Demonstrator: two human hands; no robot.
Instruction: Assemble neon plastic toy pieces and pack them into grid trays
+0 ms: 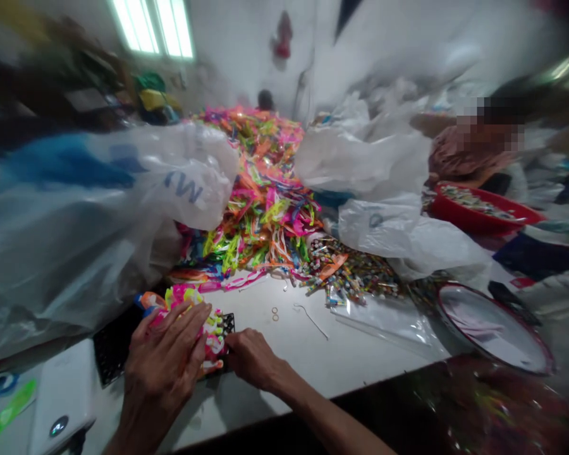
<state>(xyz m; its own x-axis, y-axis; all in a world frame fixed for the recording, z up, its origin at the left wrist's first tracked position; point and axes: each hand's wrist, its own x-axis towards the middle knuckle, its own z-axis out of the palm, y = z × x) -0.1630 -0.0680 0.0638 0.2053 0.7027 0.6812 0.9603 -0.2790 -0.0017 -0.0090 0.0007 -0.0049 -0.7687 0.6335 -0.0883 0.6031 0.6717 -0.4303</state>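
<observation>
Bright plastic pieces (214,344): partly under left hand (171,347), on black perforated tray (228,323) | right hand (250,357): curled at tray's edge; cannot tell whether either grip is clamped | risk: uneven palm pressure could spill pieces; right-hand tug could slide tray

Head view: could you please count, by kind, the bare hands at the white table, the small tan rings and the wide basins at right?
Bare hands, left and right: 2
Small tan rings: 2
Wide basins, red and white: 2
Total: 6
</observation>
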